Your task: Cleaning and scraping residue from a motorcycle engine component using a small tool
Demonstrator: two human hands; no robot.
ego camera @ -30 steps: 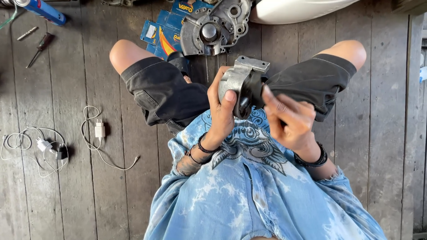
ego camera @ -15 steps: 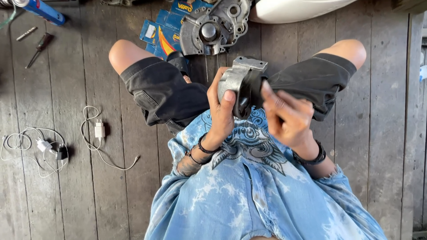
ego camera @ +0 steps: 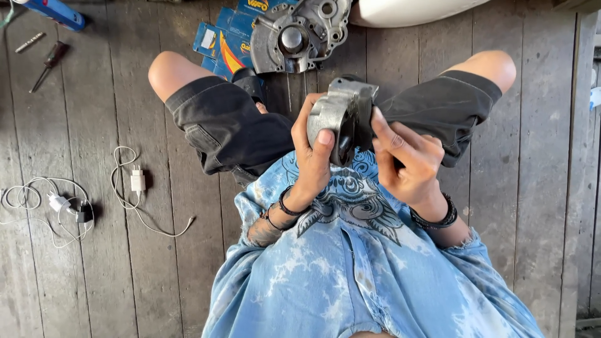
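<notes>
Right hand (ego camera: 407, 166) shifted, both gripping metal housing (ego camera: 341, 116); engine cover (ego camera: 299, 34) lies beyond knees.

I see a floor (ego camera: 125, 275) of grey, weathered wooden planks running up and down the frame. At the top centre a grey metal engine casing (ego camera: 299, 34) lies on blue cardboard packets (ego camera: 222, 42). In the upper left corner sit a blue tool handle (ego camera: 56, 12), a small metal bit (ego camera: 30, 42) and a dark screwdriver (ego camera: 49, 64). At the left edge I make out two white chargers (ego camera: 137, 181) with tangled white cables (ego camera: 25, 200)
</notes>
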